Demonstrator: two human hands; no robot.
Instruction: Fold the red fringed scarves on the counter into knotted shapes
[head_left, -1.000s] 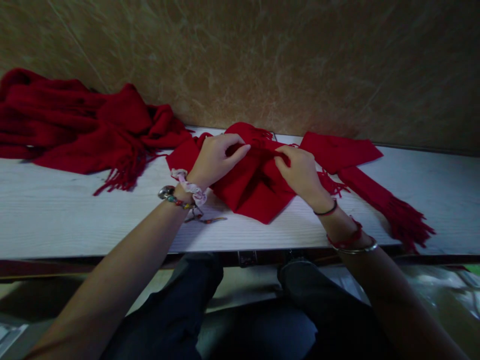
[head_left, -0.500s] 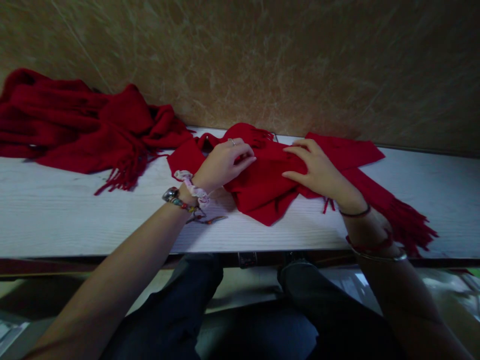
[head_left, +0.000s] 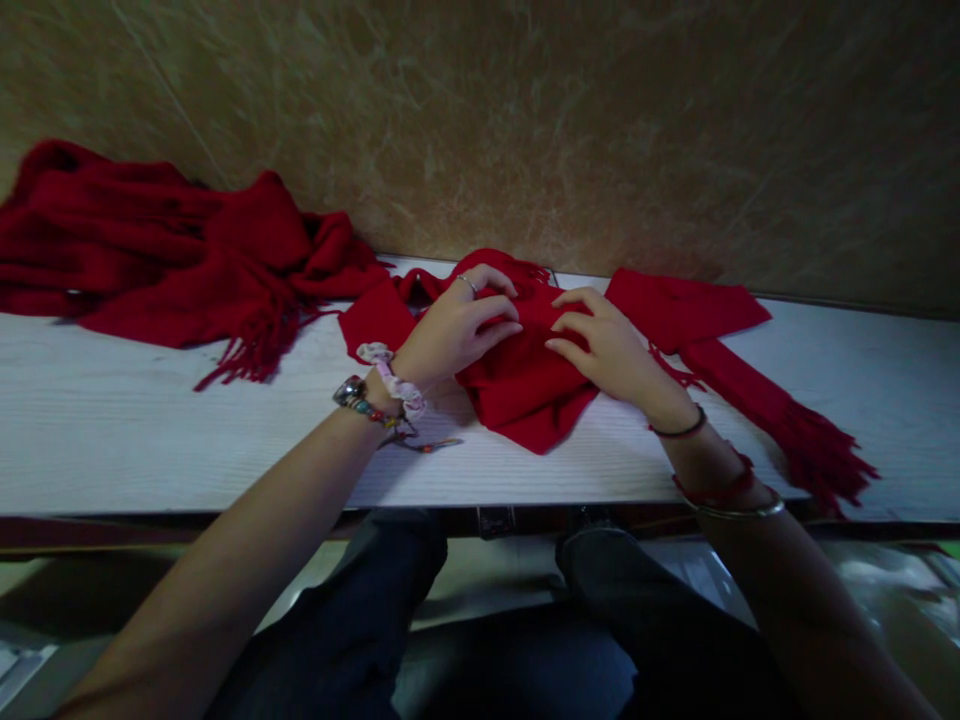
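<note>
A red fringed scarf lies partly folded on the white table, right in front of me. My left hand rests on the scarf's upper left part, its fingers lying across the cloth. My right hand presses on the fold beside it, with its fingers stretched out flat towards the left hand. The fingertips of the two hands are almost touching. The scarf's long tail runs out to the right and ends in a fringe near the table's front edge.
A heap of more red scarves lies at the back left of the table, against a brown marbled wall. My dark-trousered legs show below the table's front edge.
My right hand went out to the right over the scarf, then came back to the middle fold. My left hand slid slightly up and right. The fold now looks more compact.
</note>
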